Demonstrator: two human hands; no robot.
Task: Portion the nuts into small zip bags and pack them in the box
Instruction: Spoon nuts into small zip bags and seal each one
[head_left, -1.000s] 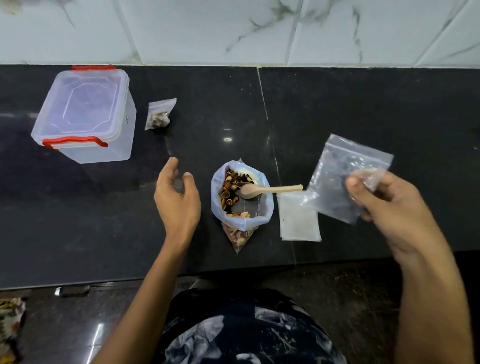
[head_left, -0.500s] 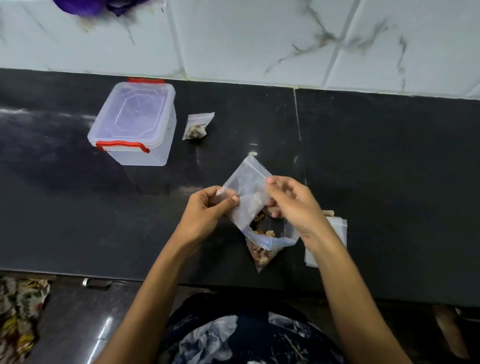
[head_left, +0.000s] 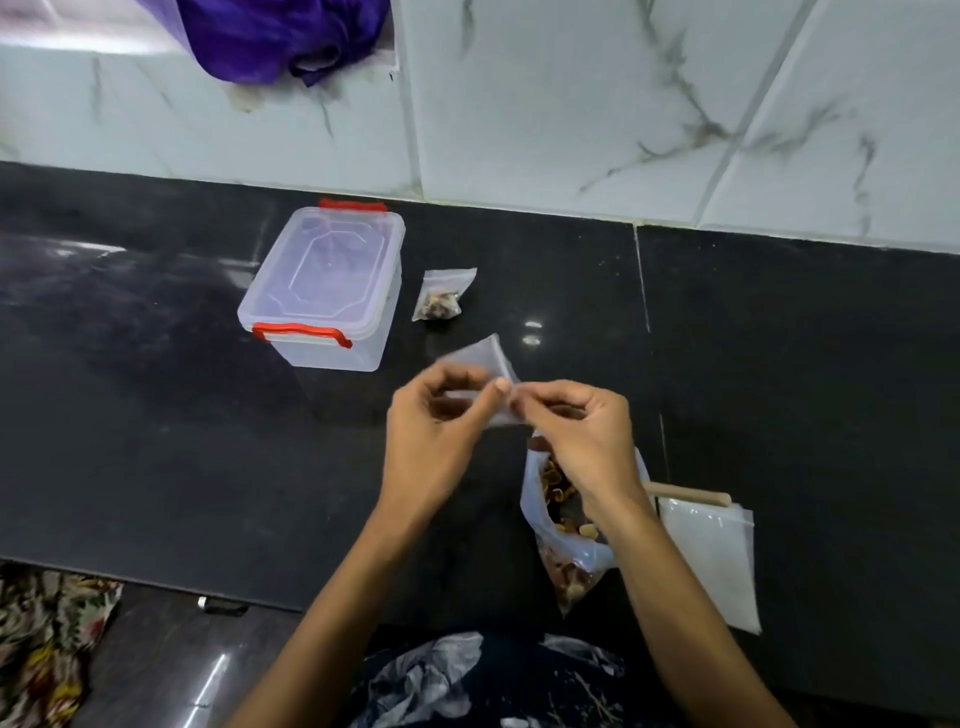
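Head camera: left hand (head_left: 436, 441) and right hand (head_left: 582, 441) pinch an empty zip bag (head_left: 485, 358) above the black counter (head_left: 156, 415); under the right wrist sits the open nut bag (head_left: 561, 519), the lidded box (head_left: 324, 286) and a filled bag (head_left: 441, 296) beyond.

Bare tabletop (head_left: 130, 415) lies open left of the lidded box (head_left: 327, 291). A filled small bag (head_left: 441, 296) sits just beside the box; the nut bag (head_left: 566, 525), spoon (head_left: 691, 493) and flat bags (head_left: 711, 561) crowd the near right.
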